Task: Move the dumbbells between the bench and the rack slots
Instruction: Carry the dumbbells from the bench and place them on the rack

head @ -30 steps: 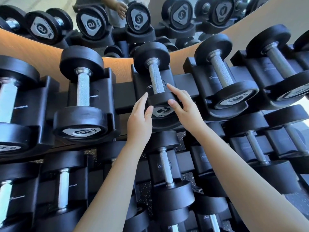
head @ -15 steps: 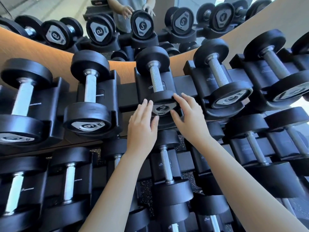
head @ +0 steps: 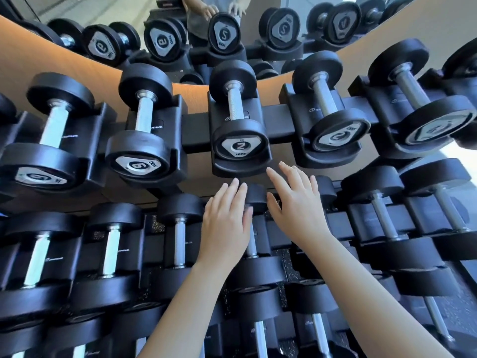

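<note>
— Nearest to us, what were our hands doing?

— Both were empty. Our left hand (head: 225, 223) had its fingers (head: 233, 192) straight and pressed close together; our right hand (head: 296, 205) had its fingers (head: 289, 174) loosely spread. Neither pinched anything. Between the two hands showed the end of a lower-row dumbbell (head: 255, 200), partly hidden by our left hand; whether we touched it, we could not tell.

— And just past the fingertips?

— The dumbbell marked 2 (head: 238, 125) sat in its slot (head: 241, 166) on the upper row, its marked end just beyond our fingertips, apart from them. Its bar ran away from us toward the mirror (head: 258, 34).

— Further out?

— To the left of our fingers lay the 6 dumbbell (head: 140, 140), to the right another 2 dumbbell (head: 333, 120), each cradled. Every slot we could see in the rack (head: 277, 120) held a weight.

— So how far along were we?

— We judged that the 2 was racked, that placement done. The bench was out of sight, so what was left we could not say.
</note>
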Available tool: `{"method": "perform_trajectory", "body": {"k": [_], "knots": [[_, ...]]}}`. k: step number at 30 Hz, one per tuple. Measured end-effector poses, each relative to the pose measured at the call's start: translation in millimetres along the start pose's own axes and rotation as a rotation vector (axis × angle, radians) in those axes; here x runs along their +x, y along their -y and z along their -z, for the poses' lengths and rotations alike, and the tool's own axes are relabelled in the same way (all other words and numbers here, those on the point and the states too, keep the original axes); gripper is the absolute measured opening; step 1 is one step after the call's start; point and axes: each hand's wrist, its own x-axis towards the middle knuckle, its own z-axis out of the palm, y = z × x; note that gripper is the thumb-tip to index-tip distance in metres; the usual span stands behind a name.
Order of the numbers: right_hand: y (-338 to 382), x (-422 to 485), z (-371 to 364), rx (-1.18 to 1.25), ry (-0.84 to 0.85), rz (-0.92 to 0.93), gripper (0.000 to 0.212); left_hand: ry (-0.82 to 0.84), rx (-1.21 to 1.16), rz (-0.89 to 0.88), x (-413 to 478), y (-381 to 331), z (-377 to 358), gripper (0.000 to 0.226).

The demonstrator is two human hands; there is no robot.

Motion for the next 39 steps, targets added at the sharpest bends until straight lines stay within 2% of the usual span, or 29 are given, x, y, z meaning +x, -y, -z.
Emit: {"method": "perform_trajectory", "body": {"k": [7, 15, 23, 30, 39], "knots": [[15.3, -34.7, 17.8, -0.054, -0.030, -0.035, 0.045, 0.009, -0.079, -0.034, -27.3, -3.2, 6.6, 0.048], [62.5, -75.5, 35.3, -0.164, -0.110, -0.148, 0.042, -0.014, -0.096, -0.199, -59.5, 11.3, 40.2, 0.047], [95.9, -140.5, 42.5, -0.276, -0.158, -0.312, 0.043, 0.093, -0.185, -0.348, -99.9, 24.8, 40.1, 0.048], [96.3, -180.2, 73.0, -0.330, -0.158, -0.479, 0.043, 0.105, -0.301, -0.498, -114.3, -10.6, 40.4, 0.045], [70.0, -216.0, 121.3, -0.432, -0.211, -0.572, 0.044, 0.110, -0.388, -0.613, -120.2, -81.2, 31.9, 0.045]]}}
